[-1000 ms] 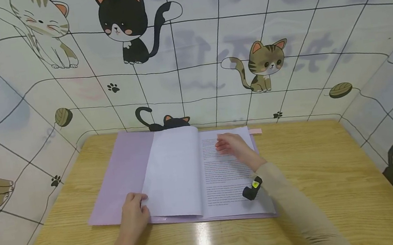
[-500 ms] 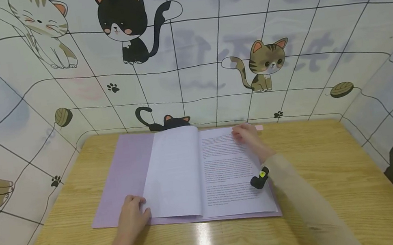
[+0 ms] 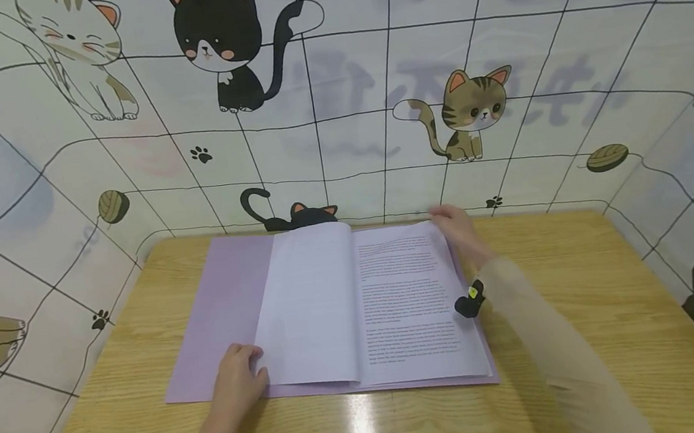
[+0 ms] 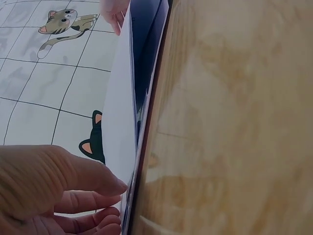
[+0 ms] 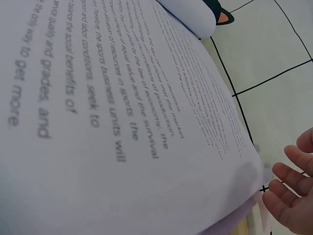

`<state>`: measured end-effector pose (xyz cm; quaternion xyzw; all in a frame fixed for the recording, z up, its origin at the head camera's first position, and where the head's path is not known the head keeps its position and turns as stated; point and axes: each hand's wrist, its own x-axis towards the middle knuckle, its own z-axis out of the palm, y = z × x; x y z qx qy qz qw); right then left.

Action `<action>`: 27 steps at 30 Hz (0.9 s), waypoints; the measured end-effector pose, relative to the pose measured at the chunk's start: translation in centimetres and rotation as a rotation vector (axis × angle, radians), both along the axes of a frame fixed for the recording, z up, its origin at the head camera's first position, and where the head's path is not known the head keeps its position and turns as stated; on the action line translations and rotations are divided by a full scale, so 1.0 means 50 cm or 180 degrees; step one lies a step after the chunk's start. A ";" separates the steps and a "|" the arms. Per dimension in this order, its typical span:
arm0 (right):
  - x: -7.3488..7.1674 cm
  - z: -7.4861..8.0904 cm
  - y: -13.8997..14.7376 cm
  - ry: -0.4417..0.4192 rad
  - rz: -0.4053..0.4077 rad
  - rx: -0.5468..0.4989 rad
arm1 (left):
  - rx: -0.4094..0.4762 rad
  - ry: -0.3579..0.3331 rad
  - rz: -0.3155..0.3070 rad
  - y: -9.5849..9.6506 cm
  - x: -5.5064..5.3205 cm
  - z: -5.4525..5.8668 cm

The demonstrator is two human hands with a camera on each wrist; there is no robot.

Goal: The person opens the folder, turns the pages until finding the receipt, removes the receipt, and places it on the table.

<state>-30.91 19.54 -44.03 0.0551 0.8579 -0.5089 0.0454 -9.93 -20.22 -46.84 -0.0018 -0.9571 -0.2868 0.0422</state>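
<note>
A lilac-covered folder (image 3: 227, 296) lies open on the table, with a blank-looking left page (image 3: 305, 301) and a printed right page (image 3: 413, 309). My left hand (image 3: 237, 378) rests at the lower left edge of the left page. In the left wrist view, the thumb and fingertips of that hand (image 4: 63, 191) touch the paper from above. My right hand (image 3: 455, 228) is by the top right corner of the printed page. Its fingers (image 5: 286, 198) are loosely spread beside that corner in the right wrist view, holding nothing visible. Near them a pink tab (image 5: 264, 213) partly shows.
The wooden table (image 3: 562, 277) extends around the folder. Behind it stands a white wall covering (image 3: 365, 149) with cat drawings and grid lines. Black straps with small devices (image 3: 470, 300) sit at both wrists.
My right hand has moved right and up, from over the printed text to the page's top right corner. The folder has shifted slightly right. My left hand has stayed nearly in place.
</note>
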 end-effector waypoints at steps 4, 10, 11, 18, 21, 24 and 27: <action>0.002 0.013 0.000 -0.0029 0.0037 0.0109 | 0.0014 -0.0021 -0.0003 0.000 0.001 0.003; -0.035 -0.028 0.016 -0.0002 -0.0054 0.0329 | 0.0047 -0.0022 -0.0023 -0.003 0.002 -0.001; -0.046 -0.042 0.022 0.0002 -0.0073 0.0341 | 0.0054 -0.0007 -0.0033 -0.003 0.002 -0.003; -0.079 -0.084 0.047 0.0092 -0.0083 0.0404 | 0.0065 0.0057 -0.0047 -0.005 0.003 -0.008; -0.040 -0.029 0.029 -0.0005 -0.0091 0.0256 | 0.0070 0.0055 -0.0042 -0.005 0.003 -0.008; -0.013 0.012 0.018 -0.0130 -0.0082 0.0165 | 0.0076 0.0065 -0.0049 -0.005 0.002 -0.009; -0.008 0.022 0.019 -0.0231 -0.0048 0.0137 | 0.0079 0.0074 -0.0057 -0.006 0.001 -0.011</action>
